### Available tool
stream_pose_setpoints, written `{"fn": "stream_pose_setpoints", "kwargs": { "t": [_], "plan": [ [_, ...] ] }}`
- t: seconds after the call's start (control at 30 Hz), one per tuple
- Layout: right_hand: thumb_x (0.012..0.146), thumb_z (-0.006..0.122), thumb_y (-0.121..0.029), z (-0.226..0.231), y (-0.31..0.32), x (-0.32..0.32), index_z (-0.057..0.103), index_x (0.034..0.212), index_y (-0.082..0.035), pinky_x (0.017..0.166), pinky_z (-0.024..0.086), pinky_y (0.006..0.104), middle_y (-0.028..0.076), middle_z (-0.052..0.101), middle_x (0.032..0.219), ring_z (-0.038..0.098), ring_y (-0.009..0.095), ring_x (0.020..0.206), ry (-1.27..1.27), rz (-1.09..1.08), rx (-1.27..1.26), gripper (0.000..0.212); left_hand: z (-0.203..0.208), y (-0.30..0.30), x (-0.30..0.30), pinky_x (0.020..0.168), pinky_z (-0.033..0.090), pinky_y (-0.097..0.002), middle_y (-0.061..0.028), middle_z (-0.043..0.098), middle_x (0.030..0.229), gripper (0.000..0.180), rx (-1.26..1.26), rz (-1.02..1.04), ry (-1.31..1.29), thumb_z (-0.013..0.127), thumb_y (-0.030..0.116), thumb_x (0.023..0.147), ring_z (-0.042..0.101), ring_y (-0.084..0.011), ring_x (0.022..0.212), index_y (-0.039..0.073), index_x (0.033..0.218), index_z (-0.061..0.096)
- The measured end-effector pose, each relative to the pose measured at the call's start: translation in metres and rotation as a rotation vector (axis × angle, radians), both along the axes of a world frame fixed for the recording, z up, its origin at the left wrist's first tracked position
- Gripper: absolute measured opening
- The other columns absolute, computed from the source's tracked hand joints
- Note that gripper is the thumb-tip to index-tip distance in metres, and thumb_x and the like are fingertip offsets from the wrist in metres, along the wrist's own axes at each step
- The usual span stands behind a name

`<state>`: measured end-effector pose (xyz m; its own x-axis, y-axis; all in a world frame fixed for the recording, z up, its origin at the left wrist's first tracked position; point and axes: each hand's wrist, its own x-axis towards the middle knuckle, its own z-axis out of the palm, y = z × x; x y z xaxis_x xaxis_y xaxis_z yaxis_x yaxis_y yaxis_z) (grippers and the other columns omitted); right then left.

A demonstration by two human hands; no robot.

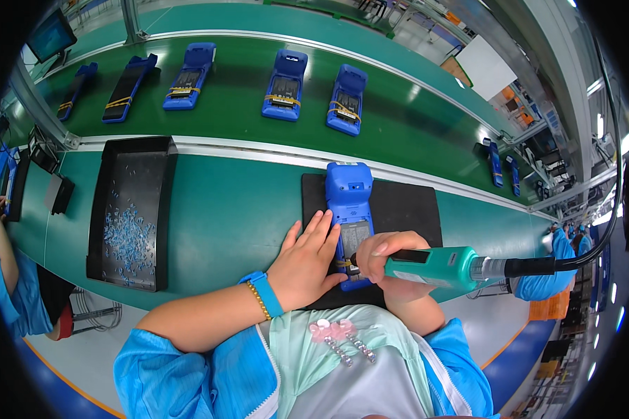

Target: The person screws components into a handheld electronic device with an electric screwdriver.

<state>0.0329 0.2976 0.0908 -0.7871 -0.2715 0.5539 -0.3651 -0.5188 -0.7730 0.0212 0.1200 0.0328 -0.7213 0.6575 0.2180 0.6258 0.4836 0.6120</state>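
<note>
Head view: right hand [391,262] grips a green electric screwdriver [437,267], tip down on the blue handheld device [349,220]; left hand [306,262] lies flat, steadying it just beside. Fastening looks underway, not finished.

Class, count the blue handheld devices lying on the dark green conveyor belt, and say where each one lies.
5 on the near stretch: far left, next, middle, then and. Two more lie far right; others may be hidden.

Blue handheld device [349,202], black mat [405,209], teal electric screwdriver [433,267], green workbench [230,216]
</note>
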Motion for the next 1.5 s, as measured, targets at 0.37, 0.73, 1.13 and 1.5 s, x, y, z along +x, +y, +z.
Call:
{"fn": "stream_pose_setpoints", "kwargs": {
  "t": [0.37, 0.73, 1.13, 1.5],
  "plan": [
    [0.101, 0.043, -0.049, 0.001, -0.002, -0.003, 0.059, 0.107, 0.005, 0.043, 0.041, 0.0303, 0.007, 0.055, 0.058, 0.05, 0.017, 0.047, 0.118, -0.114, 0.198, 0.056, -0.001, 0.0, -0.001, 0.114, 0.023, -0.0567, -0.0281, 0.028, 0.152, 0.083, 0.005, -0.009, -0.008, 0.073, 0.036, 0.083, 0.026, -0.0397, 0.144, -0.006, 0.143, 0.035],
    [0.089, 0.064, -0.006, 0.001, -0.007, -0.009, 0.061, 0.101, 0.008, 0.045, 0.042, 0.0294, 0.007, 0.054, 0.056, 0.05, 0.016, 0.047, 0.065, -0.088, 0.007, 0.019, -0.001, -0.001, -0.001, 0.115, 0.021, -0.0558, -0.0284, 0.028, 0.153, 0.082, -0.007, -0.008, -0.015, 0.071, 0.038, 0.084, 0.026, -0.0396, 0.145, -0.007, 0.143, 0.036],
    [0.094, 0.034, -0.069, 0.014, 0.0, -0.004, 0.058, 0.113, 0.006, 0.049, 0.041, 0.0334, 0.011, 0.058, 0.063, 0.05, 0.019, 0.052, 0.044, -0.071, -0.025, 0.081, 0.001, -0.002, -0.002, 0.115, 0.021, -0.0553, -0.0268, 0.025, 0.154, 0.084, -0.032, -0.011, -0.029, 0.073, 0.039, 0.084, 0.024, -0.0393, 0.146, -0.003, 0.145, 0.035],
    [0.096, 0.028, -0.069, 0.01, 0.059, 0.009, 0.055, 0.111, 0.005, 0.047, 0.04, 0.0334, 0.008, 0.055, 0.06, 0.048, 0.019, 0.051, 0.086, -0.3, 0.037, 0.08, 0.011, 0.004, -0.006, 0.111, 0.021, -0.0648, -0.0135, 0.04, 0.15, 0.063, 0.035, -0.242, 0.097, 0.078, 0.033, 0.078, 0.029, -0.0363, 0.145, 0.017, 0.135, 0.057]
  ]
}}
